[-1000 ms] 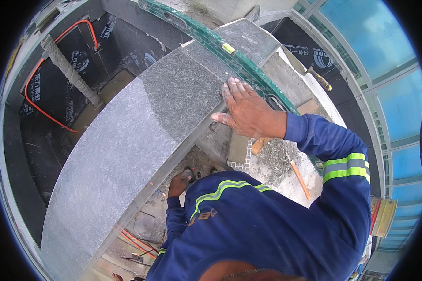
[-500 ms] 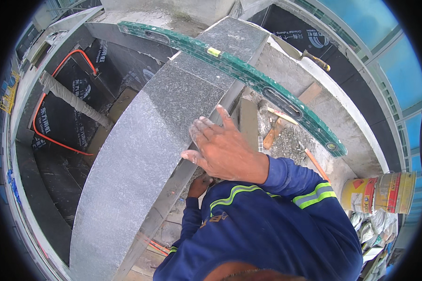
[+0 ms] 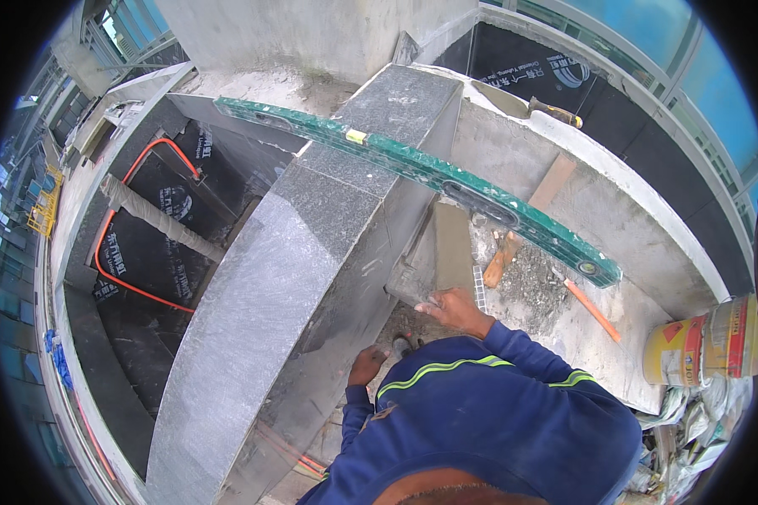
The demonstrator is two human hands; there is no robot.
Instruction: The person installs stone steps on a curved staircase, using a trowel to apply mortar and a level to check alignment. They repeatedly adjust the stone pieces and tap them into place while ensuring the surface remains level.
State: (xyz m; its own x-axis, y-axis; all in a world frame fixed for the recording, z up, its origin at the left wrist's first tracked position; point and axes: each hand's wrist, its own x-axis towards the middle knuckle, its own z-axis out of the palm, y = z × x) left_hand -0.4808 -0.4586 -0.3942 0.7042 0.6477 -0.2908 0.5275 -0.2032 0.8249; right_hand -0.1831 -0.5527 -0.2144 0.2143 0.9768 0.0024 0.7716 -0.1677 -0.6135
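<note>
A long green spirit level (image 3: 413, 164), spattered with pale dust, lies across the top of the grey stone-clad wall (image 3: 253, 261) and reaches over to the right. My right hand (image 3: 461, 311) is low on the right side of this wall, fingers closed at the near corner of a flat grey piece (image 3: 411, 284); what they grip is unclear. Beside that piece stands a long grey block (image 3: 453, 244). My left hand (image 3: 367, 365) hangs beside the wall's side face, its fingers partly hidden. Both blue sleeves come in from below.
Rubble (image 3: 535, 290) lies right of the block with a piece of wood (image 3: 501, 259) and an orange-handled tool (image 3: 594, 311). Yellow and red buckets (image 3: 678, 349) stand at the right above plastic bags (image 3: 691, 421). Left of the wall is a deep pit with an orange hose (image 3: 101, 252).
My right hand has left the top of the stone wall, where it was spread flat, and moved down to the right, its fingers now closed. The view has shifted; the level still lies across.
</note>
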